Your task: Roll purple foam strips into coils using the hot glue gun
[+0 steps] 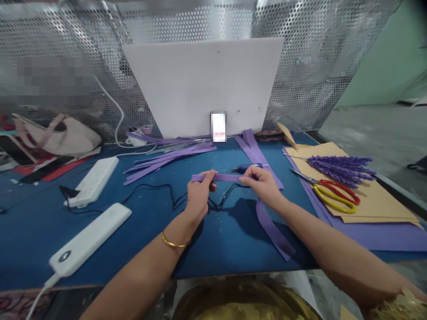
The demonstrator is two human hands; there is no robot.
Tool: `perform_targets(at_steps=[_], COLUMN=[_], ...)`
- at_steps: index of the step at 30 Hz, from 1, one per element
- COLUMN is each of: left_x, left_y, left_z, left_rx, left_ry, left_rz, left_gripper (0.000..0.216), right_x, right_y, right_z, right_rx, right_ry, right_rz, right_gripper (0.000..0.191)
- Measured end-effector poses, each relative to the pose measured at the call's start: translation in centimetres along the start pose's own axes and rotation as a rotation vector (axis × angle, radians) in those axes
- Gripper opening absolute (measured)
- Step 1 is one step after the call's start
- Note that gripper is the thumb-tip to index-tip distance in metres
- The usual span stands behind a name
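My left hand (199, 194) and my right hand (262, 182) pinch the two ends of a short stretch of a purple strip (224, 178), held level above the blue table (233, 240). The strip's long tail hangs from my right hand and trails down towards the front edge. A small blue-handled tool (247, 167) with a black cord lies just behind my right hand. A gold bangle (172, 242) sits on my left wrist.
Several loose purple strips (167, 158) lie at the back centre before a white board (203, 86). Red and yellow scissors (333, 192) and purple lavender-like sprigs (340, 168) rest on brown paper at right. Two white power strips (93, 180) lie at left.
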State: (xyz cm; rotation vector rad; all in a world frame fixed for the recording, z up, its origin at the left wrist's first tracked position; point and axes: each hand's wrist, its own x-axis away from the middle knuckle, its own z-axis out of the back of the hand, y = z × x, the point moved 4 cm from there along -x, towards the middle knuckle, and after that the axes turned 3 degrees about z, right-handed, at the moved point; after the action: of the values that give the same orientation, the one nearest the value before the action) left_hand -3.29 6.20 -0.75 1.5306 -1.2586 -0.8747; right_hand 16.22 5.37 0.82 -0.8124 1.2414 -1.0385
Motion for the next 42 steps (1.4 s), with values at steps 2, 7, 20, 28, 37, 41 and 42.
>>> perform_targets(at_steps=[2,7,20,28,37,41,42], left_x=[-0.9,-1.8,-0.2,0.7,1.5,1.6,1.4], left_y=[0.5,1.5,-0.8,-0.6,-0.8,-0.5,-0.4], left_z=[0.5,1.1,-0.4,-1.1,-1.6,-1.5,-1.4], left_rx=[-0.018,-0.024,0.065,0.036,-0.026,-0.063,-0.061], left_ry=[0.026,0.037,-0.056,-0.163,-0.226,-0.179,-0.153], left_rz=[-0.009,-0.079,0.112,0.167,0.158,0.093,0.092], left_gripper=[0.032,0.023,0.045,0.043,0.033,0.03,0.032], right_x=[-0.5,-1.0,0.4,1.1,1.5,1.6,1.5], right_y=[0.2,0.8,0.1,0.0,0.0,0.2,0.2], right_z=[0.8,1.6,-0.4,-1.0,-1.4,-1.6,-1.5], right_rx=[-0.05,-0.159,0.026,0.09,0.084,0.05,0.044], right_ry=[0.045,0.091,0.025,-0.034,-0.055,-0.071,-0.064], right_rz=[-0.046,-0.119,0.058,0.092,0.084,0.082,0.074], right_gripper=[0.031,0.035,0.028,0.025,0.024,0.023,0.023])
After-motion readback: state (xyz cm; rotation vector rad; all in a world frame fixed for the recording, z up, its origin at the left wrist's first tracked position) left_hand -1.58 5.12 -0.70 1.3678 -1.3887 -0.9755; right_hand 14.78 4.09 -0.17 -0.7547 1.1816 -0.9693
